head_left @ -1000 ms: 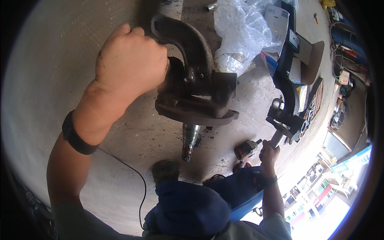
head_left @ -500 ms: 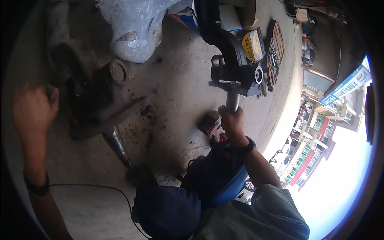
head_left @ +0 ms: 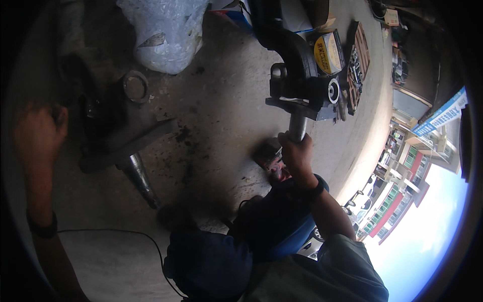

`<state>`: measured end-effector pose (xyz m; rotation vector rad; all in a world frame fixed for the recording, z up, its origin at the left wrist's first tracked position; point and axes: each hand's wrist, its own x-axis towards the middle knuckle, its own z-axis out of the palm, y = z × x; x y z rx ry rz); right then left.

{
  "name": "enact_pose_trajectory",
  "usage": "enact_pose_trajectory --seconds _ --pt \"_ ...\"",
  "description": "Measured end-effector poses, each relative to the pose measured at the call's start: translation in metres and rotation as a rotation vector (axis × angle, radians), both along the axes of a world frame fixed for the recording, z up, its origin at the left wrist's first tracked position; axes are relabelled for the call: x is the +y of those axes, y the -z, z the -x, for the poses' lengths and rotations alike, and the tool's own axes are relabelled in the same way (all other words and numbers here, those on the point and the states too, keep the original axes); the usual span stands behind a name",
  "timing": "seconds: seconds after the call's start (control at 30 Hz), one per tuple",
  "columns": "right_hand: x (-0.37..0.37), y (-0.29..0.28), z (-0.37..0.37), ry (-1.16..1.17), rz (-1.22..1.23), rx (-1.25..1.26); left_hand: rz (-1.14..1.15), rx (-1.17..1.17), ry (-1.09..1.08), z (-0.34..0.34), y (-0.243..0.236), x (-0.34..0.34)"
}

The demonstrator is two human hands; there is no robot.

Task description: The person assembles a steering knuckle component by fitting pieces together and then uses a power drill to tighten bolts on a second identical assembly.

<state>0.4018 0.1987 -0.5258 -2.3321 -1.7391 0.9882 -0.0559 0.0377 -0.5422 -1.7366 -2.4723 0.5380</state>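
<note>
My right hand (head_left: 297, 157) is wrapped around the shiny metal spindle (head_left: 298, 127) of a black steering knuckle (head_left: 294, 95). That knuckle sits at the end of a thick black axle beam (head_left: 289, 45). On the left, my left hand (head_left: 41, 132) is curled into a fist; what its fingers hold, if anything, is hidden. Beside it, in shadow, is a second dark steering knuckle (head_left: 118, 121) with a round open bore. Its bare spindle (head_left: 138, 178) points down toward me.
A red power tool (head_left: 273, 158) lies on the stained concrete floor (head_left: 226, 105) behind my right hand. Beyond the axle are a yellow box (head_left: 328, 53) and an open tool case (head_left: 357, 70). Clear plastic wrap (head_left: 168, 35) covers something at the top. A thin cable (head_left: 115, 230) runs near my left wrist.
The view has shifted slightly, with the right-hand parts sitting a little farther right and the left-hand parts farther left. My right hand keeps its grip on the spindle; my left stays curled.
</note>
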Motion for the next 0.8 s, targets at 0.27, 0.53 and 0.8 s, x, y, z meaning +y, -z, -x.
enact_pose_trajectory --seconds 0.27,0.53,0.8 --pt "0.001 0.009 -0.009 0.006 -0.001 0.078 0.142 0.032 -0.073 -0.002 0.004 0.001" --pt "-0.002 0.018 -0.016 0.116 -0.105 0.103 -0.17 -0.023 0.097 0.0 0.009 0.006" --pt "0.005 0.029 -0.037 0.069 -0.071 0.116 -0.312 -0.02 0.186 0.005 0.012 0.0"
